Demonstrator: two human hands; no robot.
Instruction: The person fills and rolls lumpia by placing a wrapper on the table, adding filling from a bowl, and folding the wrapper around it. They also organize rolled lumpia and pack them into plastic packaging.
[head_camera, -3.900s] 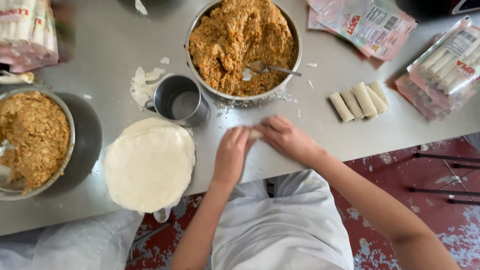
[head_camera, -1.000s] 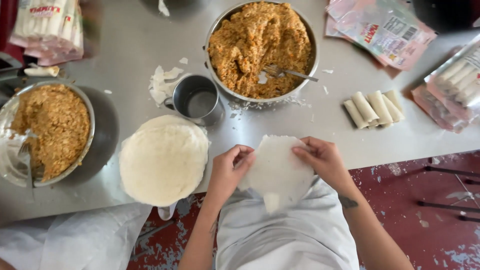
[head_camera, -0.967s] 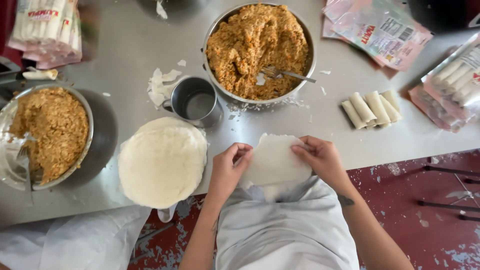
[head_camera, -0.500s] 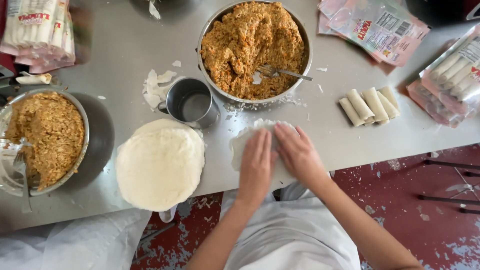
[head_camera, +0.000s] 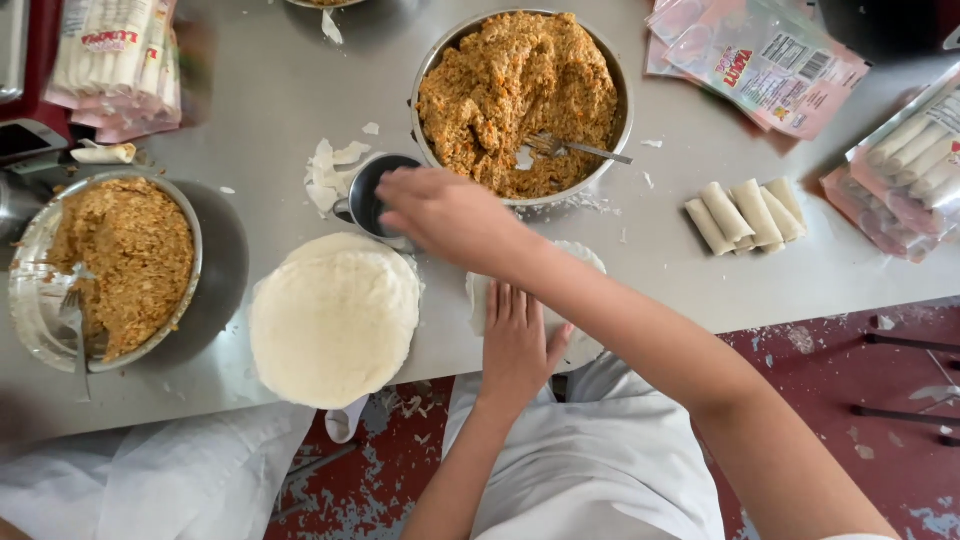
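Left hand lies flat, fingers spread and released, pinning the thin round white wrapper sheet to the grey steel bench at 6 o'clock, likely so it stays put. Right hand crosses over to 10 o'clock, fingers curled loosely over the small metal cup, grasping nothing I can see. Stack of round white wrappers sits at 8 o'clock, large steel bowl of orange-brown filling with a fork at 12 – both within reach. Second filling bowl at 9, finished rolls at 2, packets beyond. Floor is worn red, paint chipped.
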